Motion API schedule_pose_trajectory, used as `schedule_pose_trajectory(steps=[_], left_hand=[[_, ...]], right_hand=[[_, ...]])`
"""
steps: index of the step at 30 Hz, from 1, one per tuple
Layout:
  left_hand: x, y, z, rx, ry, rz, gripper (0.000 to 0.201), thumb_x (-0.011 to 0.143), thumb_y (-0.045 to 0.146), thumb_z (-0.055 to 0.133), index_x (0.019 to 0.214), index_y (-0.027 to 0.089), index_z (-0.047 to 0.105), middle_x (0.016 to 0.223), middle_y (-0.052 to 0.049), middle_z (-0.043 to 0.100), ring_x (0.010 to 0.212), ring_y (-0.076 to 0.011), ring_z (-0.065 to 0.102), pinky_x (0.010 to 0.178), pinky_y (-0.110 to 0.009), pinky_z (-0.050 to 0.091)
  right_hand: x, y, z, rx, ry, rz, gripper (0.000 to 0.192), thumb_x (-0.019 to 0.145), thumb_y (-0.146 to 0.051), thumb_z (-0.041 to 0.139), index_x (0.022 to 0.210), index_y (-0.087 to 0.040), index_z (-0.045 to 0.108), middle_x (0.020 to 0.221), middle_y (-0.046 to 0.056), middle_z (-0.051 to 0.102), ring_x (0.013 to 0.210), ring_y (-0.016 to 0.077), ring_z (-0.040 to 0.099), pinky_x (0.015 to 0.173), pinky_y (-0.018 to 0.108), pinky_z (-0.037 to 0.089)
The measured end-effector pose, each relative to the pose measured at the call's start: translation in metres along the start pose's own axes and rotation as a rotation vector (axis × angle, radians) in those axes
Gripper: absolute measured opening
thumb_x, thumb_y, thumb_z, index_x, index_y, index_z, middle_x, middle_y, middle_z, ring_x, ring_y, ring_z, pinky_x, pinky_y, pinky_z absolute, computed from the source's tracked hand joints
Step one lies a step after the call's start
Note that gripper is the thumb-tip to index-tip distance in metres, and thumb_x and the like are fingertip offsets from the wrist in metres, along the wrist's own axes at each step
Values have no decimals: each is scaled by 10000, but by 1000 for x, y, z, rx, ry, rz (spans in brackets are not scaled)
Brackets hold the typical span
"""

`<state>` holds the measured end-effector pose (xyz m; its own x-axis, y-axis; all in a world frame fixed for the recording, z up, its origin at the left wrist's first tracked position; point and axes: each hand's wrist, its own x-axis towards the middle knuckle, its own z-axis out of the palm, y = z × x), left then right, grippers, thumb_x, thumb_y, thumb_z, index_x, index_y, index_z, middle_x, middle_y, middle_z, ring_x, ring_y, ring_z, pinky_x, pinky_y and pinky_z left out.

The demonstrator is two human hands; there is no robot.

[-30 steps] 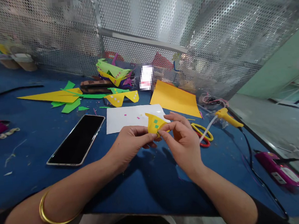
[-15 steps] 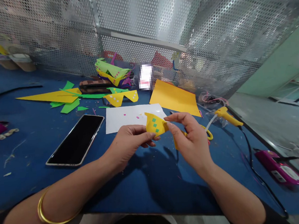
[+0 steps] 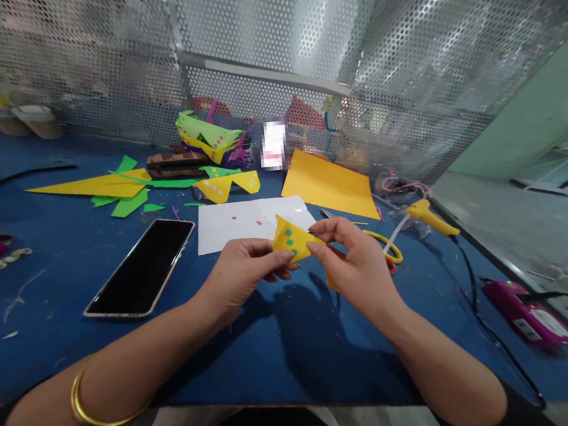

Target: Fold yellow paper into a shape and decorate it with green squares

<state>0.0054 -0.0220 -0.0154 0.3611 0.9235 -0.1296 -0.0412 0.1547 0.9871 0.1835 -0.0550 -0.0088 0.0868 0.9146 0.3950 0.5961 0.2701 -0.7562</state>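
Between my hands, above the blue table, is a small yellow paper cutout [image 3: 297, 240] with green diamond-shaped pieces on its face. My left hand [image 3: 251, 263] pinches its left side, thumb in front and fingers behind. The thumb and fingers of my right hand [image 3: 353, 253] grip its right edge. Partly hidden behind my right hand are yellow-handled scissors [image 3: 393, 251]. A white paper sheet [image 3: 225, 232] with a few tiny pink bits lies just beyond my hands. Farther back lies another yellow paper cutout [image 3: 219, 188] with pale dots, shaped like a mask.
A phone [image 3: 141, 268] lies left of my hands. An orange-yellow sheet [image 3: 331, 185] is at the back right, near a yellow glue gun [image 3: 432, 217] whose cord runs by a purple power strip [image 3: 529, 313]. Green paper scraps [image 3: 129, 202] lie back left. A perforated metal screen [image 3: 270, 73] closes the rear.
My right hand has moved slightly left, its fingers overlapping more of the yellow cutout's right end. The cutout has tilted a little. My left hand keeps its pinch.
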Motion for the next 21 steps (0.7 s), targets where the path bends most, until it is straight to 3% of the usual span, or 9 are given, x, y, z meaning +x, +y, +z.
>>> schedule_pose_trajectory(steps=[21], left_hand=[[0, -3, 0, -9, 3, -26, 172, 699, 333, 785, 755, 171, 784, 678, -52, 752, 611, -135, 649, 642, -241, 496]], right_hand=[[0, -3, 0, 8, -1, -6, 137, 797, -254, 616, 919, -195, 638, 833, 39, 644, 818, 182, 613, 632, 283, 517]])
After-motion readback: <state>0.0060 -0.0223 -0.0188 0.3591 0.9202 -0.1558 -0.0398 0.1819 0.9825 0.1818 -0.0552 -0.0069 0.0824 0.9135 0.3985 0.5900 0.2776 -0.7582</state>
